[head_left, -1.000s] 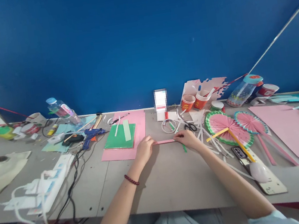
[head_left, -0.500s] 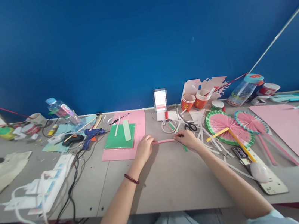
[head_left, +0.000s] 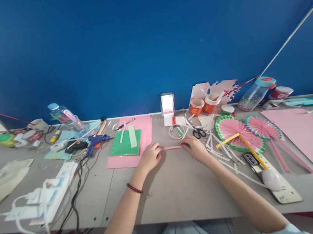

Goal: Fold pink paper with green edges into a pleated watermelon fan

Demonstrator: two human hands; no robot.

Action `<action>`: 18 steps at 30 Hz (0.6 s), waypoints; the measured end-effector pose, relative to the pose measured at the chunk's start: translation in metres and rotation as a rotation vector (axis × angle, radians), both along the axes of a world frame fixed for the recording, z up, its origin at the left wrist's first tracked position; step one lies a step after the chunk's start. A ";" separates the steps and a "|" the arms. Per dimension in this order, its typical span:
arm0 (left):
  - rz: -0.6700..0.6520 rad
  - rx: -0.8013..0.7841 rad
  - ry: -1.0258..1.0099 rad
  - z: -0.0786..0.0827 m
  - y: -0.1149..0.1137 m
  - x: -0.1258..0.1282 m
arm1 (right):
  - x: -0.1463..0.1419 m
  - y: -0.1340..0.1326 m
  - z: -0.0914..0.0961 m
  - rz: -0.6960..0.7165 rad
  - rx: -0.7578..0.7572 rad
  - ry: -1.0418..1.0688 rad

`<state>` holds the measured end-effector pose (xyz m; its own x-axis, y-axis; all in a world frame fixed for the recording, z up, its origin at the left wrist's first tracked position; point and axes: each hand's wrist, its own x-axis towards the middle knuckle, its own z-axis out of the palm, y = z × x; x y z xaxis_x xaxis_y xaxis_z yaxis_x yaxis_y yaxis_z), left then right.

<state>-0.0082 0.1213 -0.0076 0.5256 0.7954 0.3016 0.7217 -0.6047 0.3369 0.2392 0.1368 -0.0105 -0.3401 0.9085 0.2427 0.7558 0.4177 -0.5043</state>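
A narrow pink paper strip stretches between my two hands, just above or on the grey table. My left hand closes its fingers on the strip's left end. At the right end, my right hand pinches it, with a bit of green beside the fingertips. Black-handled scissors lie just beyond my right hand. Beyond my left hand, a green packet of paper rests on a pink sheet with a pale strip on top.
To the right lie white paper strips, a watermelon-patterned paper fan and a phone. Red paper cups stand at the back. A blue glue gun and a white power strip with cables are on the left.
My right hand has shifted slightly left along the strip, and my left hand has dipped a little. The strip remains held between them.
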 end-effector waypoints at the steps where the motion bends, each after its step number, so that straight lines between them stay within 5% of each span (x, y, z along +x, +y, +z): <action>1: 0.003 0.004 0.001 -0.001 0.000 -0.001 | -0.001 -0.001 0.001 0.011 0.011 -0.034; 12: 0.030 0.079 0.164 -0.003 0.001 0.003 | 0.007 -0.003 0.002 0.137 0.088 -0.167; 18: 0.075 0.111 0.087 0.000 0.001 0.006 | 0.005 -0.002 0.000 0.115 0.059 0.001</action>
<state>-0.0024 0.1219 -0.0072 0.4939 0.7979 0.3457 0.7900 -0.5778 0.2051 0.2440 0.1343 -0.0109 -0.4407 0.8479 0.2946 0.7011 0.5301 -0.4769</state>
